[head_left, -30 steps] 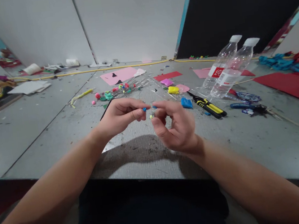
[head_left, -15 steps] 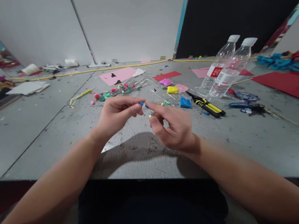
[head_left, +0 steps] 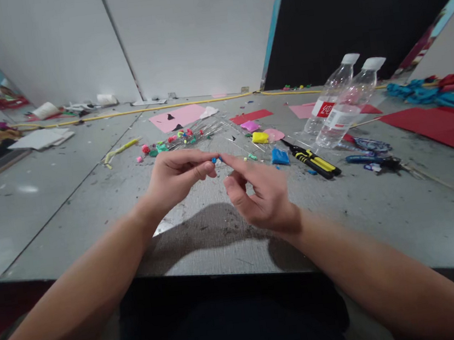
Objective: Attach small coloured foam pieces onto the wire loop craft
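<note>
My left hand (head_left: 181,174) is closed, pinching a small blue piece of modelling clay (head_left: 214,160) between thumb and forefinger. My right hand (head_left: 260,188) reaches in from the right, its forefinger stretched to the clay with a dab of blue at the tip. The right thumb and the other fingers are curled together; a tiny pale thing shows by the thumb, too small to name. Both hands are above the grey table (head_left: 103,207). Just beyond them lie a blue clay packet (head_left: 280,156), a yellow packet (head_left: 260,138) and a purple packet (head_left: 250,126).
Black-and-yellow pliers (head_left: 312,160) lie to the right, before two plastic bottles (head_left: 334,121). Thin pins or wires with coloured clay heads (head_left: 181,138) spread out behind my left hand. Red paper (head_left: 432,125), pink paper (head_left: 177,117) and a yellow twisted strip (head_left: 120,149) are around.
The right forefinger has come slightly closer to the blue clay in my left fingers. A yellowish speck beside the right thumb is now barely visible. The view has shifted slightly.
</note>
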`<move>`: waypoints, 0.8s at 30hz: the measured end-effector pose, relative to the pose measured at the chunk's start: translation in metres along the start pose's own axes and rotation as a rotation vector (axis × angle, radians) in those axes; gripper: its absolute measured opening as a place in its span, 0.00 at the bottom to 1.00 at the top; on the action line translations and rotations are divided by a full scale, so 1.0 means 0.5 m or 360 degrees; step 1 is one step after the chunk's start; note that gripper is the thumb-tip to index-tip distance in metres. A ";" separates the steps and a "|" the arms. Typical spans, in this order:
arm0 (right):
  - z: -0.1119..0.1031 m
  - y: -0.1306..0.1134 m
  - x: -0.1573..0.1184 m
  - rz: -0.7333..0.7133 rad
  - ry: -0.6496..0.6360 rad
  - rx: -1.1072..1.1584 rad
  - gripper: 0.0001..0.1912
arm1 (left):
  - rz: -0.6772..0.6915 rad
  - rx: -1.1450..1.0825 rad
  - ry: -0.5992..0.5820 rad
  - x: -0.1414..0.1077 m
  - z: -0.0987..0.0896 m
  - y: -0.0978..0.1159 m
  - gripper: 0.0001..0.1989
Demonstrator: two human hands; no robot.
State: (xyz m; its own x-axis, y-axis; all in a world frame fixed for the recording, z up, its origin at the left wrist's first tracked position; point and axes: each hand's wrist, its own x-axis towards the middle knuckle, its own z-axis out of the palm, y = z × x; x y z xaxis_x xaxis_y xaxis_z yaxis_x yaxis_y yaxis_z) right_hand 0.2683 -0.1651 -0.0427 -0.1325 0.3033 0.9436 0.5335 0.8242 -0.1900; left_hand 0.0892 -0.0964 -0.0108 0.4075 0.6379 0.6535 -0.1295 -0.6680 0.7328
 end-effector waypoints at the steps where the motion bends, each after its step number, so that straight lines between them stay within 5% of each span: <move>1: 0.000 0.000 0.000 -0.0010 0.0005 -0.0003 0.19 | -0.0012 0.0009 0.0005 0.000 0.000 0.000 0.11; 24: 0.004 0.003 0.000 -0.0077 0.0024 -0.0001 0.23 | -0.0025 0.0058 0.0025 -0.002 0.002 0.006 0.11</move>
State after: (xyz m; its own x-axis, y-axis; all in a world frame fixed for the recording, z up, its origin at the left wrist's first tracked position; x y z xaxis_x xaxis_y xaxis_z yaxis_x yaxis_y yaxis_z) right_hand 0.2676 -0.1629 -0.0436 -0.1457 0.2559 0.9557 0.5274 0.8373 -0.1438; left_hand 0.0894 -0.0992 -0.0094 0.3947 0.6544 0.6450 -0.0900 -0.6711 0.7359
